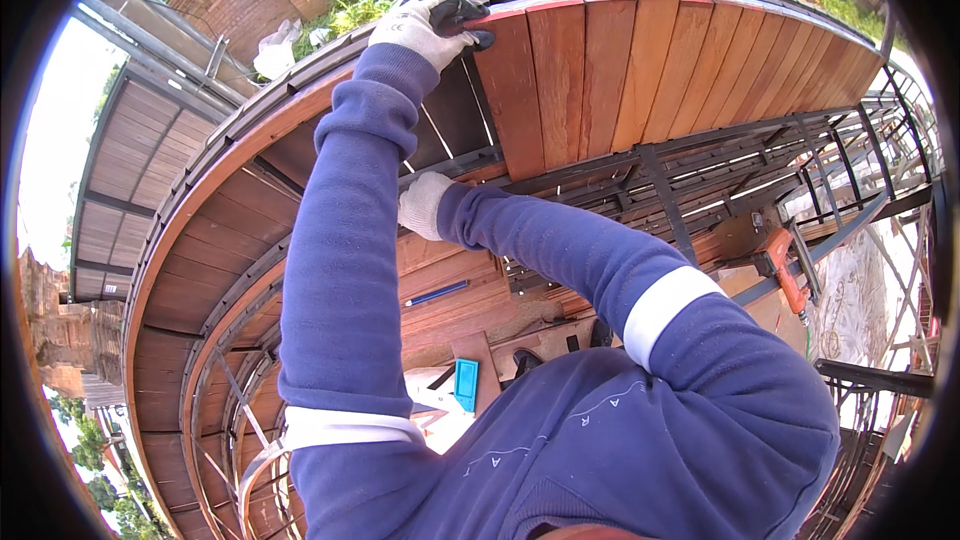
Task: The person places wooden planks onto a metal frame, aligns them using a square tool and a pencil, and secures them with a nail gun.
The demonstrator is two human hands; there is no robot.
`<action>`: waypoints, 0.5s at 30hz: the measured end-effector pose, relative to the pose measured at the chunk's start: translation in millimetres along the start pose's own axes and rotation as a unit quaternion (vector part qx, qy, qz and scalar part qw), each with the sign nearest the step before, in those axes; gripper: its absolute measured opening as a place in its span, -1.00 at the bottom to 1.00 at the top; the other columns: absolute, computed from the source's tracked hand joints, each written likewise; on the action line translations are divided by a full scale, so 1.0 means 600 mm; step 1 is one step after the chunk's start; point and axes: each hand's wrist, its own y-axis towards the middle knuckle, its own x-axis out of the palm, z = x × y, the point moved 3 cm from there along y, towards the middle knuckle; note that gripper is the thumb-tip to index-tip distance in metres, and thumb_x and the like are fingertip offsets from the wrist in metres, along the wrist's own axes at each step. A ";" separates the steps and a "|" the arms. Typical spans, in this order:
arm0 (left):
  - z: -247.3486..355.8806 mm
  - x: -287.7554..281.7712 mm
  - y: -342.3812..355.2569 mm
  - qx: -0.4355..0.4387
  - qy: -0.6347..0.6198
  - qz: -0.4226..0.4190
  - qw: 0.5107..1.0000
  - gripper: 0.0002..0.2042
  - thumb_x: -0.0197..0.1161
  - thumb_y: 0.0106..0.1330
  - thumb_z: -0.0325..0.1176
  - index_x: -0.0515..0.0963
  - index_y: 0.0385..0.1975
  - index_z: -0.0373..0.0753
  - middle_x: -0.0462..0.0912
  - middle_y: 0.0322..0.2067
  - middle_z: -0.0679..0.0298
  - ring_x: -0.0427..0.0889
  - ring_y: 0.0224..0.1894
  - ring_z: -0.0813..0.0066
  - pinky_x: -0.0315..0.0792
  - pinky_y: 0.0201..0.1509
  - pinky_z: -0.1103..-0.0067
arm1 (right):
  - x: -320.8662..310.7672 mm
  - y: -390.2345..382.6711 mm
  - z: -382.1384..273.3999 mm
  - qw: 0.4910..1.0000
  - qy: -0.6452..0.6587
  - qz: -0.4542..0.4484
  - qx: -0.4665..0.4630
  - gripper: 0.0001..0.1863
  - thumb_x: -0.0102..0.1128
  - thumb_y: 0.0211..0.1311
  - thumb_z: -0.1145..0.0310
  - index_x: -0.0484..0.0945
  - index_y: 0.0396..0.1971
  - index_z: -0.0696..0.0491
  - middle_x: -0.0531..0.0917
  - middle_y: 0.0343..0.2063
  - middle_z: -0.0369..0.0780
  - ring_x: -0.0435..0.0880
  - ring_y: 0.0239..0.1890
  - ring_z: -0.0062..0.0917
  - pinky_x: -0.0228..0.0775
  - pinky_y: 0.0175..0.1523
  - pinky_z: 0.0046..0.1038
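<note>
My left hand (430,25), in a white glove with dark fingertips, reaches to the far top edge of the curved frame. Its thumb and fingers close on the upper corner of the end wooden plank (512,90), the leftmost of a row of reddish-brown planks (640,70). Lower down, my right hand (425,205), in a pale glove, rests against the black metal rail (455,166) below the gap beside that plank. Its fingers are turned away and hidden, so their grip does not show.
An orange power tool (783,265) hangs by the frame at right. A blue pencil-like stick (437,293) lies on lower planks, and a turquoise box (466,385) sits near my feet. Curved planked tiers (230,210) run down the left; open black metal framing (665,195) extends right.
</note>
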 end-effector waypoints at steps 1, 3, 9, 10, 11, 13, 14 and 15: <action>-0.007 -0.003 -0.001 0.008 0.005 0.003 1.000 -0.67 0.44 0.15 -0.24 0.72 -0.04 0.06 0.76 -0.17 0.24 0.70 -0.14 0.24 0.55 0.06 0.44 | 0.000 0.007 0.000 1.000 -0.001 0.012 0.014 -0.67 0.09 0.28 0.38 0.60 0.03 0.05 0.78 -0.27 -0.12 0.79 -0.24 -0.26 0.60 -0.23 -0.18; -0.027 0.010 0.005 0.018 -0.028 0.003 0.999 -0.68 0.45 0.15 -0.26 0.72 -0.05 0.07 0.76 -0.16 0.25 0.71 -0.14 0.26 0.56 0.07 0.45 | 0.002 0.021 0.005 0.999 0.004 0.034 0.036 -0.72 0.11 0.26 0.38 0.63 -0.06 0.04 0.78 -0.26 -0.13 0.79 -0.22 -0.28 0.59 -0.23 -0.19; 0.001 0.008 0.016 -0.007 -0.064 -0.021 0.998 -0.70 0.49 0.14 -0.32 0.74 -0.10 -0.05 0.78 -0.15 0.29 0.71 -0.12 0.42 0.56 0.06 0.51 | -0.080 -0.070 -0.010 0.994 -0.013 0.109 0.003 -0.83 0.19 0.18 0.38 0.67 -0.25 0.00 0.74 -0.31 -0.22 0.75 -0.19 -0.34 0.54 -0.20 -0.27; 0.001 0.000 0.008 -0.004 -0.072 -0.021 0.997 -0.70 0.49 0.13 -0.32 0.74 -0.10 -0.05 0.78 -0.15 0.30 0.71 -0.12 0.42 0.55 0.06 0.51 | -0.100 -0.100 -0.020 0.992 0.000 0.124 0.006 -0.83 0.20 0.17 0.38 0.67 -0.24 0.01 0.73 -0.31 -0.23 0.74 -0.19 -0.35 0.53 -0.18 -0.28; -0.010 -0.002 0.003 -0.003 -0.083 -0.022 0.996 -0.70 0.50 0.13 -0.32 0.74 -0.10 -0.05 0.78 -0.15 0.30 0.71 -0.11 0.42 0.55 0.06 0.52 | -0.114 -0.132 -0.028 0.990 0.016 0.137 0.011 -0.82 0.20 0.16 0.39 0.67 -0.24 0.01 0.72 -0.31 -0.24 0.73 -0.20 -0.36 0.52 -0.17 -0.28; -0.037 0.005 0.011 0.003 -0.120 -0.023 0.992 -0.68 0.52 0.13 -0.29 0.74 -0.09 -0.03 0.78 -0.13 0.29 0.72 -0.11 0.41 0.55 0.06 0.51 | -0.144 -0.224 -0.024 0.983 0.016 0.176 0.046 -0.76 0.23 0.08 0.40 0.63 -0.21 0.05 0.68 -0.34 -0.23 0.69 -0.23 -0.36 0.47 -0.14 -0.30; -0.033 0.013 0.021 0.009 -0.122 -0.027 0.992 -0.68 0.52 0.13 -0.28 0.74 -0.08 -0.02 0.78 -0.13 0.29 0.72 -0.11 0.40 0.55 0.07 0.51 | -0.149 -0.277 -0.010 0.977 0.042 0.197 0.075 -0.75 0.24 0.04 0.41 0.62 -0.21 0.05 0.66 -0.35 -0.22 0.68 -0.21 -0.34 0.47 -0.13 -0.28; -0.028 0.012 0.023 0.011 -0.121 -0.028 0.992 -0.68 0.52 0.13 -0.27 0.74 -0.08 -0.02 0.78 -0.13 0.29 0.72 -0.11 0.39 0.55 0.07 0.50 | -0.155 -0.326 -0.001 0.970 0.090 0.195 0.112 -0.70 0.28 -0.02 0.44 0.62 -0.20 0.07 0.66 -0.34 -0.18 0.66 -0.20 -0.27 0.47 -0.12 -0.25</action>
